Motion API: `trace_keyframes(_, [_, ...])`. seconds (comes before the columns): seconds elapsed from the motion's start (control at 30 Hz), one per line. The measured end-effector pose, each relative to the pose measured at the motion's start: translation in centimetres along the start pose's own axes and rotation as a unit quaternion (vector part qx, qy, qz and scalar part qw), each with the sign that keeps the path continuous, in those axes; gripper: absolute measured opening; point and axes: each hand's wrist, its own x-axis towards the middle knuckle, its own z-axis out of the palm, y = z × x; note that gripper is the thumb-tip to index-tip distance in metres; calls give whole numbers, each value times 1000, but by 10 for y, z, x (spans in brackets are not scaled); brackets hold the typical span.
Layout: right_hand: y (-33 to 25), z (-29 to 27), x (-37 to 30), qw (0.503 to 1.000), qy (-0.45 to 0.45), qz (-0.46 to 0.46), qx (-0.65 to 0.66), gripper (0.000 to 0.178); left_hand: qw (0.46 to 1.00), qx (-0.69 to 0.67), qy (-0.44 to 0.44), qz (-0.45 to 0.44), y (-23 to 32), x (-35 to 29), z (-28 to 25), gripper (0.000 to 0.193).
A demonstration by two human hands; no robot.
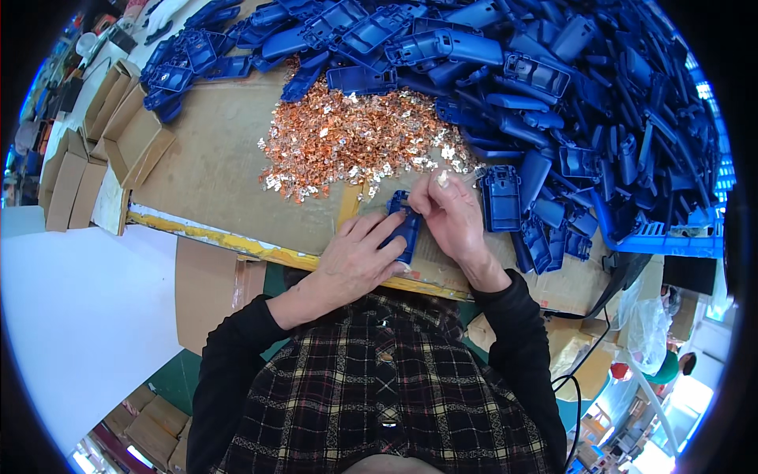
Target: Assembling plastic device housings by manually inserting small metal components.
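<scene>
My left hand [359,254] wraps its fingers around a blue plastic housing [408,234] that lies near the table's front edge. Just right of that housing, my right hand [453,213] is raised, its thumb and fingers drawn together by the housing's upper end. Whatever sits between those fingertips is too small to make out. Beyond both hands spreads a heap of small copper-coloured and silvery metal pieces [355,138]. Another blue housing [500,199], open side up, rests right beside my right hand.
A large pile of blue plastic housings [545,87] covers the back and right of the table. At the right stands a blue plastic crate [671,241]. Open cardboard boxes [134,142] sit at the left. Yellow tape [229,239] runs along the table's front edge.
</scene>
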Motion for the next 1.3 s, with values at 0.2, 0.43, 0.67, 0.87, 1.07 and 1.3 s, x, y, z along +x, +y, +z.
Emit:
trace_keyframes(0.2, [2,0,0,998,-41,25,-49,33,999,-30,-11,2,-2,2,-1,36])
trace_keyframes(0.43, [3,0,-5,989,-85,32,-118,36,998,-46,-32,8,-2,5,-5,39])
trace_keyframes(0.67, [12,-13,2,993,-77,-1,-90,38,999,-44,-13,12,-3,5,-2,38])
trace_keyframes(0.87, [13,-4,4,998,-31,-37,-40,36,998,-55,-3,14,-3,1,0,39])
trace_keyframes(1.07, [-3,3,-1,975,-89,30,-203,38,998,-64,-8,8,-5,3,-1,39])
trace_keyframes(1.3, [5,0,0,941,-128,19,-312,39,999,-39,11,10,-4,3,1,40])
